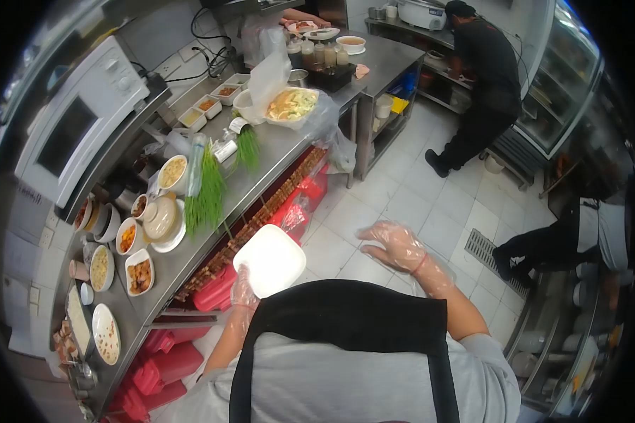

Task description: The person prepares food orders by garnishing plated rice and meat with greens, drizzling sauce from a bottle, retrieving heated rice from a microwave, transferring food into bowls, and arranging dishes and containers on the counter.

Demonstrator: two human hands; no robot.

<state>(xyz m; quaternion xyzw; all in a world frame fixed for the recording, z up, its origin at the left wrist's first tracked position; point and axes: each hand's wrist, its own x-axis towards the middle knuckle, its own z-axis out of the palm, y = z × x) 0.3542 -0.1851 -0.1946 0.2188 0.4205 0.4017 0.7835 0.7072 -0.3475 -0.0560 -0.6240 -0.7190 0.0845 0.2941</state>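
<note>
My left hand (pixel 243 290), in a clear plastic glove, grips the near left edge of a white square plate (pixel 270 259). The plate's face is bare and tipped up toward me, just off the counter's front edge. My right hand (pixel 394 247), also gloved, is raised over the floor to the right with its fingers apart and nothing in it. On the counter near the plate lie long green chives (pixel 206 194). A bowl of diced orange food (pixel 128 237) and a dish of browned chunks (pixel 140 273) stand further left.
A steel counter (pixel 250 169) runs along the left, with a microwave (pixel 85 116) above it. A plastic bag of shredded vegetables (pixel 291 106) sits further along. Red bins (pixel 164 366) are underneath. One person (pixel 487 77) bends at a far shelf; another (pixel 571 233) stands at right.
</note>
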